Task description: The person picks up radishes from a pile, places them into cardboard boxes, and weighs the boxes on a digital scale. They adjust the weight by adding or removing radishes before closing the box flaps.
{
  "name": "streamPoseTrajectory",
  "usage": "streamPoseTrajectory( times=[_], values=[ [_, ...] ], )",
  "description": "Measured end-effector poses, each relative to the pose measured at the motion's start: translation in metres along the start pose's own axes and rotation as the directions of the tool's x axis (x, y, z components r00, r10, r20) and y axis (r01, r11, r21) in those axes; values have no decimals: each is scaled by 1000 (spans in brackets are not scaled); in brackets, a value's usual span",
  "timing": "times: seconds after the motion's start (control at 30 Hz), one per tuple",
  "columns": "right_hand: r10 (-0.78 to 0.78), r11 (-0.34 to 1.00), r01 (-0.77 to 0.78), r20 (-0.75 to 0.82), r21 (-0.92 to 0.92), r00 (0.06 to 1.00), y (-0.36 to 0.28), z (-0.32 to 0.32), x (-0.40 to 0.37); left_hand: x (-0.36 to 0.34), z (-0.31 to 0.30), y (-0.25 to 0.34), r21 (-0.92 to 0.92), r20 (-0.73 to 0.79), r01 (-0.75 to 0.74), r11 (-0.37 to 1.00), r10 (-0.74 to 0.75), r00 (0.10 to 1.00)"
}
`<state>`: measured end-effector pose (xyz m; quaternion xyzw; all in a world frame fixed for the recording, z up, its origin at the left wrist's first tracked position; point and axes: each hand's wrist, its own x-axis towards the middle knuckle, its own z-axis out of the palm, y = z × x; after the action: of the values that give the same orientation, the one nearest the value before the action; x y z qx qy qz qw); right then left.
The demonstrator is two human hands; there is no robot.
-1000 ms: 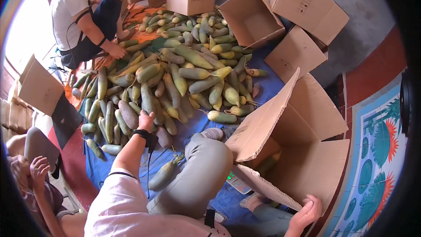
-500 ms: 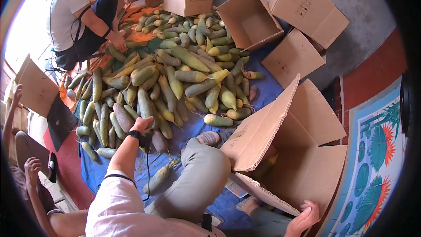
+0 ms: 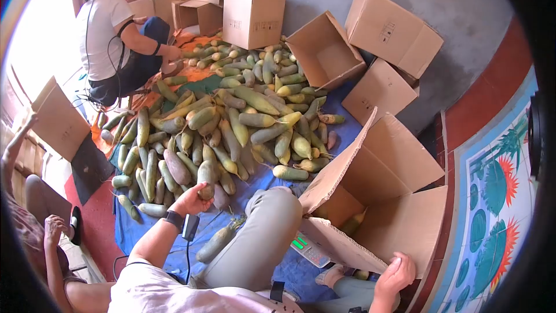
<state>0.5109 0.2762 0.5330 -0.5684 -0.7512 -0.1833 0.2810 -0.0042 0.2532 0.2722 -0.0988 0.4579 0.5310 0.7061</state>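
My left hand point(image 3: 190, 200) is closed round the near end of a green radish point(image 3: 205, 175) at the front of a large heap of green radishes point(image 3: 240, 101). A wrist strap with a small black device sits on that arm. My right hand point(image 3: 396, 275) grips the near edge of an open cardboard box point(image 3: 405, 220), fingers curled over the rim. Inside the box lies at least one radish point(image 3: 352, 222), partly hidden by the flaps. Near my knee, a loose leafy-topped radish point(image 3: 217, 242) rests on the blue sheet point(image 3: 168, 232).
A scale with a lit green display point(image 3: 310, 249) stands beside the box. Further boxes point(image 3: 255, 14) line the back. One co-worker point(image 3: 107, 37) squats at the far left; another person point(image 3: 49, 232) sits at the near left. A patterned mat point(image 3: 492, 214) lies at right.
My left hand has drawn the radish back from the heap towards me, its near end now in my fingers. My right hand stays on the box edge. The view has shifted, showing more of the scale.
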Motion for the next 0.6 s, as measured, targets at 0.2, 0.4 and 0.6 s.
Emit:
streamPoseTrajectory(
  times=[0.2, 0.4, 0.6],
  values=[
    [16, 999, -17, 20, 49, 1000, -4, -4, -6, -87, 80, -2, 134, 284, -321, 938, 274, 919],
    [-35, 996, 32, 38, 82, 999, -9, -13, -3, -167, 158, 4, 235, 596, -441, 866, 230, 769],
    [96, 894, -96, 22, 437, 995, -39, -37, 11, -227, 220, -19, 434, 823, -529, 730, -83, 561]
  ],
)
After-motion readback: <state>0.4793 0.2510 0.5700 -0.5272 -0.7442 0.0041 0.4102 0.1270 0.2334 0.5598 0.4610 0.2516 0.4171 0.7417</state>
